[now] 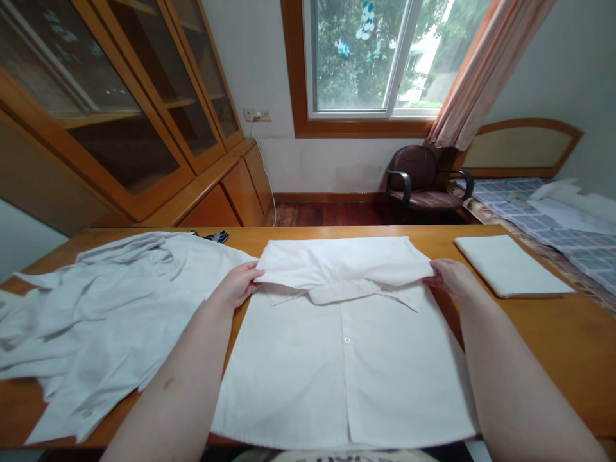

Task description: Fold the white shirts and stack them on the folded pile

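Observation:
A white button-front shirt (303,366) lies on the wooden table (529,340), its hem towards me and the collar end folded over onto the body. One button shows on the front strip. My left hand (238,282) pinches the left corner of the folded-over part. At the opposite corner, my right hand (450,277) grips the cloth, with its fingertips partly hidden. The folded edge between the hands sags, and the collar peeks out beneath it in the middle.
Crumpled white shirts (120,308) cover the table's left side, with a dark striped item (216,237) behind them. A folded white cloth (510,264) lies at the right. Beyond are a glass-door cabinet (158,83), an office chair (418,176) and a bed (553,205).

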The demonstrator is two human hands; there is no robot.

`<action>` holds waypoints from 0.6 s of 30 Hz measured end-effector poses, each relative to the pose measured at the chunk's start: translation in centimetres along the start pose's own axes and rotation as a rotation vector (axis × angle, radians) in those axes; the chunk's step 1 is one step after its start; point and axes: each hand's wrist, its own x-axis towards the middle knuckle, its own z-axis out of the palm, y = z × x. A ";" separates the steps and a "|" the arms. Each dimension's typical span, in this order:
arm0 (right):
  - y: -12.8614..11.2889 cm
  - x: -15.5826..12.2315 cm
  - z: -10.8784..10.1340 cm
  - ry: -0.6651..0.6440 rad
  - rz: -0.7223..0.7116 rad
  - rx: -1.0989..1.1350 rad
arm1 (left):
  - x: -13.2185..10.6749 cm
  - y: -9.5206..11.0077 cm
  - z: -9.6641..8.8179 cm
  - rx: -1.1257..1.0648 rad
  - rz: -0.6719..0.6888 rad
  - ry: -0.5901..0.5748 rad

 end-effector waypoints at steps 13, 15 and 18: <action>-1.9 -2.2 -1.6 -0.198 0.105 -0.320 | -0.9 0.7 -2.1 0.145 -0.071 -0.031; -1.6 -2.1 -1.6 -0.258 0.097 -0.478 | -1.1 0.5 -2.1 0.298 -0.113 -0.014; -1.2 -1.7 -1.1 -0.285 0.068 -0.696 | -1.1 0.2 -2.0 0.483 -0.147 0.064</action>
